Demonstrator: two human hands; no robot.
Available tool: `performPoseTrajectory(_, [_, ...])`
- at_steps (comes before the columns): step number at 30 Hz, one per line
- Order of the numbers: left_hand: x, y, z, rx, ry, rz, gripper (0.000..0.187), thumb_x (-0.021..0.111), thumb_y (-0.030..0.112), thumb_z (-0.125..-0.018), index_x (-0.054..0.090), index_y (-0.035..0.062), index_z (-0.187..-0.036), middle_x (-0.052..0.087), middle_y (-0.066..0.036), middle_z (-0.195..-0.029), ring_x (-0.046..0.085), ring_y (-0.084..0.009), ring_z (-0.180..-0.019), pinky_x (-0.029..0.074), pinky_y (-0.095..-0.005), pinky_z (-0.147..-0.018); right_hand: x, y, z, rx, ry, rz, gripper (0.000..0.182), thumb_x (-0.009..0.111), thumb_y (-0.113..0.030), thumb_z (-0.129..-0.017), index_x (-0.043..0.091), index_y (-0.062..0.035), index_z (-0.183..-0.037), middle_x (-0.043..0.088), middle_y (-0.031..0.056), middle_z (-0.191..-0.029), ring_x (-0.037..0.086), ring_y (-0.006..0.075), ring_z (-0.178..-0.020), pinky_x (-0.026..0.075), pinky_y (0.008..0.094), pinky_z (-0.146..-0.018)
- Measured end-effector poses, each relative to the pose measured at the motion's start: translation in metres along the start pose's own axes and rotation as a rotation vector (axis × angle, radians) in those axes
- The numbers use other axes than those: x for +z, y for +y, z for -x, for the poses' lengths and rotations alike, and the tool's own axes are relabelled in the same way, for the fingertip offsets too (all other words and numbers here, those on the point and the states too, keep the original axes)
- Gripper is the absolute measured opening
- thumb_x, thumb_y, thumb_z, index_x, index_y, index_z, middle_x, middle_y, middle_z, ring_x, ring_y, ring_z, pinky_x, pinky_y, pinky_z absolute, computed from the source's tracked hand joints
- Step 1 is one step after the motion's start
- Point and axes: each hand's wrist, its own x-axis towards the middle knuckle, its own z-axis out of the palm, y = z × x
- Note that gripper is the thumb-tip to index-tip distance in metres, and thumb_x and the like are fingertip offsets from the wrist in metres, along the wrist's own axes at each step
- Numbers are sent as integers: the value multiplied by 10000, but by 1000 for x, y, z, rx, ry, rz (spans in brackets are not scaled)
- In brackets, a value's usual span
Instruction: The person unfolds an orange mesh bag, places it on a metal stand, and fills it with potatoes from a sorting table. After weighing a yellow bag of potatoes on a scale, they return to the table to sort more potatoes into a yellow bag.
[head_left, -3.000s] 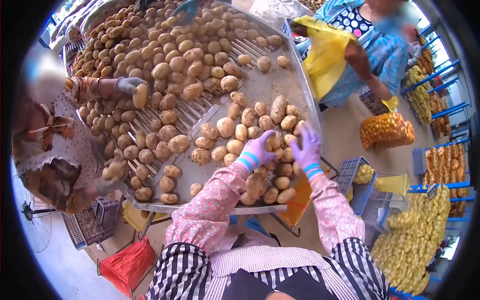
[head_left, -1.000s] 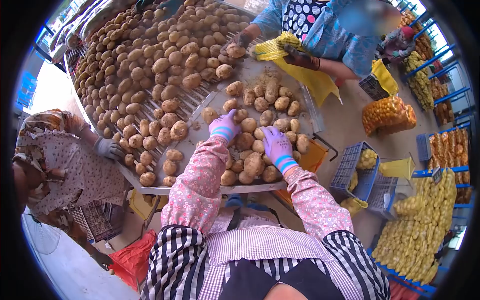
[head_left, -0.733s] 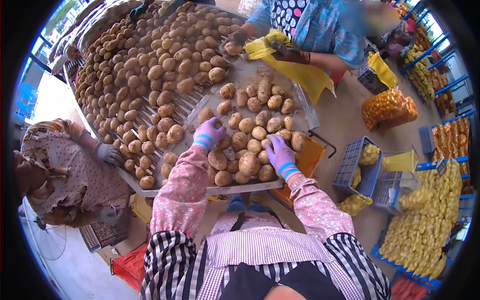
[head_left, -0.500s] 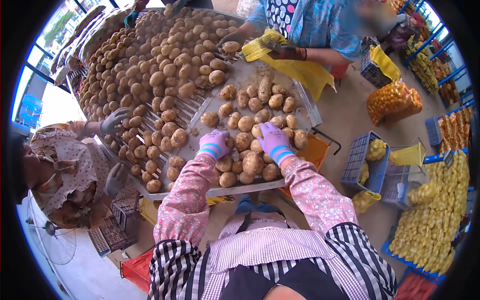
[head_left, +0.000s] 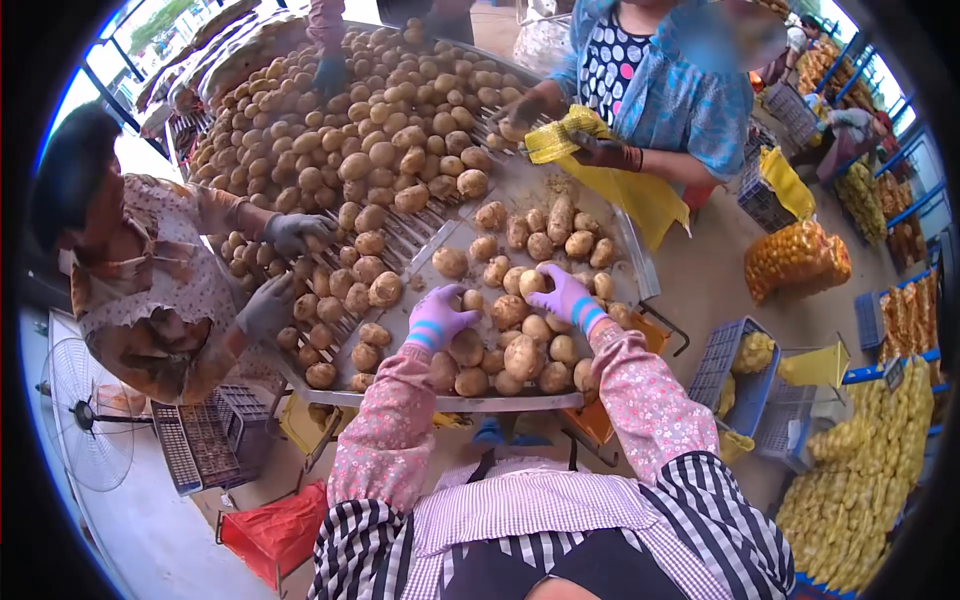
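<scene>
My left hand (head_left: pixel 441 316), in a lilac glove with a blue-striped cuff, has its fingers closed on a small potato (head_left: pixel 472 300) above the near part of the metal tray (head_left: pixel 440 404). In the same kind of glove, my right hand (head_left: pixel 563 298) pinches a rounder potato (head_left: pixel 532 284) between thumb and fingers. Below and between both hands lies a group of loose potatoes, among them a large one (head_left: pixel 524 357). More potatoes rest farther up the tray, including a long, dirt-covered one (head_left: pixel 561 215).
A slatted table (head_left: pixel 405 236) heaped with potatoes adjoins the tray. At left a co-worker's gloved hands (head_left: pixel 300 232) touch potatoes; across, another person holds a yellow net bag (head_left: pixel 620 185). Blue crates (head_left: pixel 745 370), a filled net bag (head_left: pixel 797 262) and a fan (head_left: pixel 90 412) stand around.
Both my hands have lifted slightly and now hold potatoes more visibly between the fingers. The view has shifted, showing more of the left co-worker, whose hands have come closer together over the slats.
</scene>
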Motion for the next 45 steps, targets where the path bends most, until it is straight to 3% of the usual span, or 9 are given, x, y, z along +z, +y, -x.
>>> performPoseTrajectory(1, [-1, -9, 4, -63, -44, 660, 509, 758, 364, -867, 645, 76, -1271, 699, -61, -985, 691, -181, -917, 566, -311, -793, 5, -8, -10, -47, 36, -375, 696, 793, -461, -830, 584, -34, -1338, 706, 159, -1203, 681, 251, -1104, 527, 399, -967])
performPoseTrajectory(2, [-3, -17, 9, -72, -33, 669, 509, 758, 364, -867, 645, 76, -1271, 699, -61, -985, 691, -181, -917, 566, -311, -793, 11, -14, -19, -17, 34, -491, 786, 816, -520, -797, 577, 25, -1310, 705, 174, -1180, 671, 235, -1070, 522, 382, -955])
performPoseTrajectory(13, [20, -63, 80, -230, -174, 2154, 559, 674, 423, -960, 571, 75, -1385, 631, -71, -1336, 626, -182, -1145, 572, -335, -883, 76, -113, -46, -65, -207, 408, 617, 809, -455, -765, 622, -264, -1321, 563, 185, -1344, 602, 374, -1216, 487, 437, -1043])
performPoseTrajectory(15, [18, -62, 86, -175, -107, 2202, 576, 669, 435, -962, 572, 55, -1383, 630, -80, -1342, 628, -187, -1138, 582, -346, -862, 83, -110, -42, -93, -195, 407, 623, 812, -463, -757, 624, -267, -1318, 558, 191, -1344, 602, 382, -1208, 486, 445, -1043])
performPoseTrajectory(19, [11, -46, 95, -95, 71, 2341, 557, 669, 501, -940, 613, 91, -1312, 642, -101, -1318, 643, -235, -1080, 611, -365, -771, 86, -105, -27, -29, -433, -962, 454, 779, -187, -903, 588, 1, -1269, 674, 45, -1166, 623, 97, -1035, 504, 257, -940])
performPoseTrajectory(22, [22, -35, 95, -78, 153, 2484, 526, 658, 574, -916, 641, 146, -1222, 650, -108, -1273, 641, -276, -1059, 593, -398, -842, 86, -133, 18, -163, -387, -1092, 475, 783, -195, -893, 588, -15, -1286, 666, 55, -1184, 623, 101, -1039, 511, 269, -927])
performPoseTrajectory(26, [26, -3, 95, -69, 283, 2553, 577, 595, 640, -929, 635, 133, -1202, 665, -112, -1221, 639, -307, -1128, 508, -497, -1030, 87, -144, 58, -472, -118, -535, 500, 782, -160, -866, 581, -43, -1309, 649, 53, -1190, 605, 146, -1120, 496, 304, -984])
performPoseTrajectory(35, [21, 12, 141, -38, 185, 2588, 762, 549, 735, -899, 581, 115, -1341, 625, -144, -1325, 611, -352, -1206, 495, -515, -1066, 95, -152, 101, -485, -148, -490, 567, 752, -235, -928, 540, -9, -1403, 590, 107, -1354, 573, 197, -1238, 458, 342, -1067])
performPoseTrajectory(45, [6, -82, 241, -29, 470, 2617, 725, 487, 717, -946, 572, 132, -1365, 624, -119, -1337, 612, -321, -1212, 485, -471, -1083, 199, -223, 158, -480, -273, -418, 576, 661, -344, -997, 516, -7, -1442, 604, 152, -1369, 604, 223, -1223, 475, 335, -1047])
